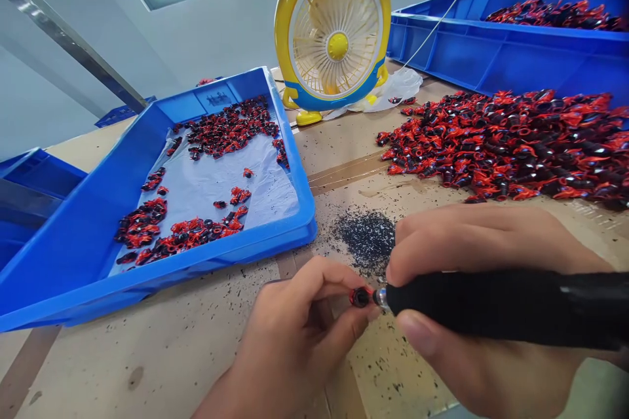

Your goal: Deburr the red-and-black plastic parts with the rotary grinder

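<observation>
My left hand (304,330) pinches a small red and black plastic part (360,297) between thumb and fingers, low over the table. My right hand (491,360) is wrapped round a thick black handheld rotary tool (472,304) with a silver metal nose. The tool points left, and its tip sits right at the part; whether it touches cannot be made out. Behind the hands lies a heap of black shavings (368,239) on the cardboard-covered table (196,340).
A blue tray (295,222) at the left holds many red and black parts on a white sheet. A large pile of similar parts (511,144) lies at the right, before a blue bin (442,46). At the back stands a yellow fan (338,46).
</observation>
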Demonstrator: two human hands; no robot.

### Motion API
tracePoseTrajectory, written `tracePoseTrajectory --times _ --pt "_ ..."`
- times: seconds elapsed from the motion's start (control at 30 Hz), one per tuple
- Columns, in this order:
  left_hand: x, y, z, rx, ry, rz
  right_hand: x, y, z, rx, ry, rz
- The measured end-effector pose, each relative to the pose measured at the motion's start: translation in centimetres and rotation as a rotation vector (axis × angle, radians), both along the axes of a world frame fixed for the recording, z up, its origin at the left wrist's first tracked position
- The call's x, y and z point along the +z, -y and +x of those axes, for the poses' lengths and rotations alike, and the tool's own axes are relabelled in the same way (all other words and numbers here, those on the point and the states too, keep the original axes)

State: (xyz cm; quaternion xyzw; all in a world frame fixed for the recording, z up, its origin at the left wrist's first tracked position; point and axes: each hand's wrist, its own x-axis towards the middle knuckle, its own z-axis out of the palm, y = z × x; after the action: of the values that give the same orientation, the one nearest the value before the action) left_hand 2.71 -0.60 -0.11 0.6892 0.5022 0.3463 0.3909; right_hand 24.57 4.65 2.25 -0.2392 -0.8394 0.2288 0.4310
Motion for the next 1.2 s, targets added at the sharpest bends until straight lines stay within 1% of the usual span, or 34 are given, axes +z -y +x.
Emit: tracePoseTrajectory --times 0.1,0.27,0.37,0.43,0.57,0.7,0.73,0.8,0.9,0.97,1.07,1.2 --pt "-0.1 0.0 -0.1 -0.008 0.003 0.005 0.2 -0.3 0.7 0.034 0.067 0.046" --pt "-0.2 0.1 -0.1 -0.027 0.012 0.018 0.5 -0.2 1.7 0.005 0.111 0.070" --pt "-0.3 0.2 -0.1 -0.025 -0.009 0.026 0.3 -0.1 1.5 0.028 0.127 0.065" --pt "-0.3 0.2 -0.1 -0.030 -0.018 0.013 0.1 -0.1 1.3 0.036 0.095 0.043" --pt "-0.5 0.4 -0.2 -0.036 0.010 -0.045 -0.4 -0.2 0.8 -0.049 0.010 0.006" --pt "-0.6 0.4 -0.2 -0.023 -0.010 -0.021 -0.5 -0.1 0.5 0.013 0.070 0.005" --pt "-0.6 0.4 -0.2 -0.025 -0.007 -0.028 -0.5 -0.1 0.5 -0.002 0.048 0.006" --pt "-0.7 0.3 -0.2 -0.031 0.022 -0.069 -0.3 0.1 0.6 -0.094 -0.012 0.027" --pt "-0.8 0.3 -0.2 -0.029 0.082 -0.132 0.0 0.3 1.3 -0.211 0.007 0.077" --pt "-0.8 0.2 -0.3 -0.025 0.097 -0.142 0.2 0.3 2.0 -0.224 0.029 0.058" --pt "-0.9 0.2 -0.4 -0.028 0.110 -0.109 0.3 0.3 2.5 -0.233 0.014 0.032" --pt "-1.0 0.2 -0.3 -0.022 0.158 -0.089 0.1 0.4 2.1 -0.281 -0.022 0.075"
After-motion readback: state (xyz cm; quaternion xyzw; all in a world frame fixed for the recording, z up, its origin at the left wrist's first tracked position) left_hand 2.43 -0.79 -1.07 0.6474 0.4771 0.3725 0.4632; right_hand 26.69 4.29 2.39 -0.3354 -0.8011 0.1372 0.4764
